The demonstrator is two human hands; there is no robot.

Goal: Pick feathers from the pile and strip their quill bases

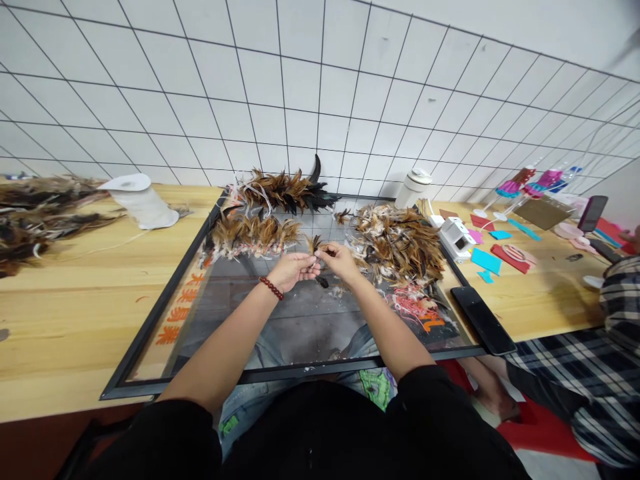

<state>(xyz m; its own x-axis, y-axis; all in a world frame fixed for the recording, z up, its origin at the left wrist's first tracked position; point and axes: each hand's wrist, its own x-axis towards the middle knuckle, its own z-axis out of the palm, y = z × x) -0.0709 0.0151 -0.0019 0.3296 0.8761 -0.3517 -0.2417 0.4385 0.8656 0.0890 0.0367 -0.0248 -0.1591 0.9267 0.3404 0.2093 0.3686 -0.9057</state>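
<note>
Over a black-framed glass panel [310, 313], my left hand [294, 270] and my right hand [340, 260] meet at the fingertips. Between them is a small tuft of brown feathers [313, 244], its tips pointing up. My left fingers pinch its base, and my right thumb and fingers close on it from the right. A dark feather piece [323, 283] lies just below the hands. Brown feather bunches [255, 233] rest at the left, a darker row [285, 190] behind, and a large heap [400, 240] at the right.
A white spool [143, 200] and more feathers [45, 213] are on the wooden table at left. To the right are a white bottle [413, 188], a white power strip [456, 239], a black phone [483, 320] and coloured pieces [486, 261]. A person in plaid [620, 347] sits at far right.
</note>
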